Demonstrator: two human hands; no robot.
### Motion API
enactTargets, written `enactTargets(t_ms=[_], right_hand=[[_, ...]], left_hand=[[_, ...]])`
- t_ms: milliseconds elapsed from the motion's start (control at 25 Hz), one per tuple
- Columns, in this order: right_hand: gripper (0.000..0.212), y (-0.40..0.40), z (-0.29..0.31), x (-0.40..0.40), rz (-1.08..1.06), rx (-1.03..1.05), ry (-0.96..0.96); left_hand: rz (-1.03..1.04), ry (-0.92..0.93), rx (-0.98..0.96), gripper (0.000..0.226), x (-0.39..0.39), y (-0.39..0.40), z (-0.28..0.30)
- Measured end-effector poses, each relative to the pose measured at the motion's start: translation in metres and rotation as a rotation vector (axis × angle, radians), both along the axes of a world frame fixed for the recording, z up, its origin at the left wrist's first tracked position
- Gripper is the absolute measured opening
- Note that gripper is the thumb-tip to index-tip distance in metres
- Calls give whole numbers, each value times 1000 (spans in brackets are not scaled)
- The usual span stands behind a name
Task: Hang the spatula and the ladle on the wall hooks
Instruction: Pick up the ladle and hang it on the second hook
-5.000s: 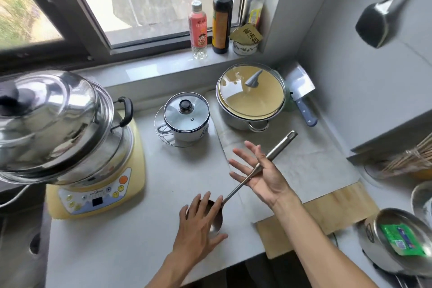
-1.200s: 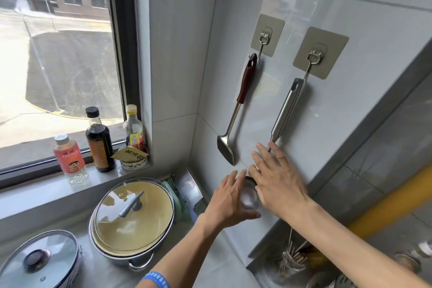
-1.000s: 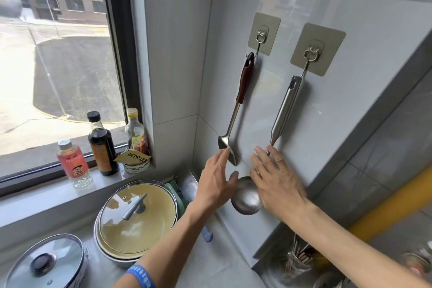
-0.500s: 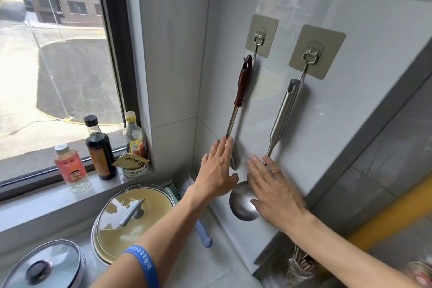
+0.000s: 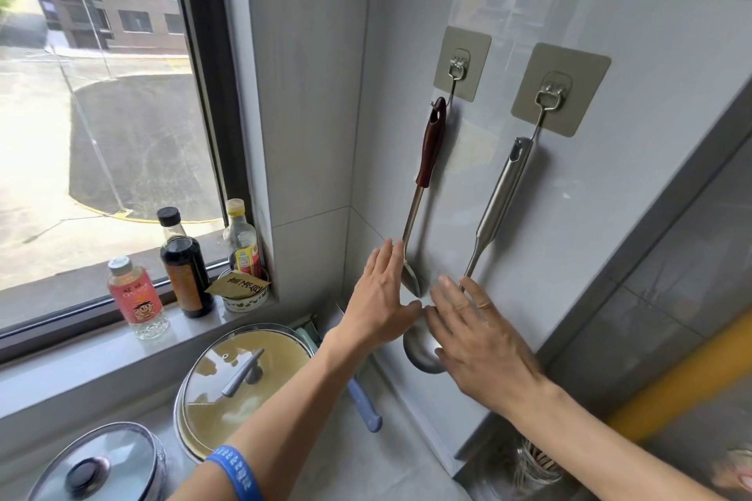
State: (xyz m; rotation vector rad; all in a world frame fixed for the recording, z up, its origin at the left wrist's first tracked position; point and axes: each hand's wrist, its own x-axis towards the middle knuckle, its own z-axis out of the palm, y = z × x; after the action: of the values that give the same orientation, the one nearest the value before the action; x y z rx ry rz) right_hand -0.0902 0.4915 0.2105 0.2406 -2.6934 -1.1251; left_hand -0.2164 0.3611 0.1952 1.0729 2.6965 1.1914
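Observation:
Two adhesive hooks sit on the tiled wall. From the left hook [image 5: 459, 67] hangs the spatula [image 5: 430, 150], with a dark red handle and a steel blade. The all-steel ladle [image 5: 502, 195] hangs from the right hook [image 5: 553, 91], its bowl [image 5: 419, 350] low against the wall. My left hand [image 5: 380, 297] is flat and open in front of the spatula's blade, hiding part of it. My right hand [image 5: 476, 334] is open too, fingers spread over the ladle's lower stem and bowl. Neither hand grips anything.
Three bottles [image 5: 185, 264] and a small bowl [image 5: 243, 291] stand on the window sill [image 5: 81, 358]. Below are a lidded pot [image 5: 240, 382], a smaller glass-lidded pot [image 5: 97, 468] and a cleaver's blue handle [image 5: 364, 405]. A holder of chopsticks [image 5: 537, 464] is at the lower right.
Five seconds ago both hands were at the ladle on the counter; it now hangs on the right hook. In the last second my left hand rose from the bowl to the spatula's blade.

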Motion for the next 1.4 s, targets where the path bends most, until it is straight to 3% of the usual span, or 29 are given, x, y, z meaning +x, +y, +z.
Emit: enactTargets(t_ms=[120,240,600,880,1120,1400], right_hand=[[51,-18,-8,13,48,-254,77],[48,-42,-15,27,-13,-351,88],[50,-88,28,34,-282,-203,107],[58,-51,65,0,-452,-41,34],[59,-33,54,0,-431,79,-10],[57,-28,47,0,-349,65,15]], left_hand=[[-2,6,51,92,15,-37,-1],[12,-4,36,91,30,-90,-7],[14,92,-42,93,80,-208,14],[22,226,-71,96,89,-189,56],[24,216,-117,94,86,-168,59],[-4,238,-212,93,71,-135,43]])
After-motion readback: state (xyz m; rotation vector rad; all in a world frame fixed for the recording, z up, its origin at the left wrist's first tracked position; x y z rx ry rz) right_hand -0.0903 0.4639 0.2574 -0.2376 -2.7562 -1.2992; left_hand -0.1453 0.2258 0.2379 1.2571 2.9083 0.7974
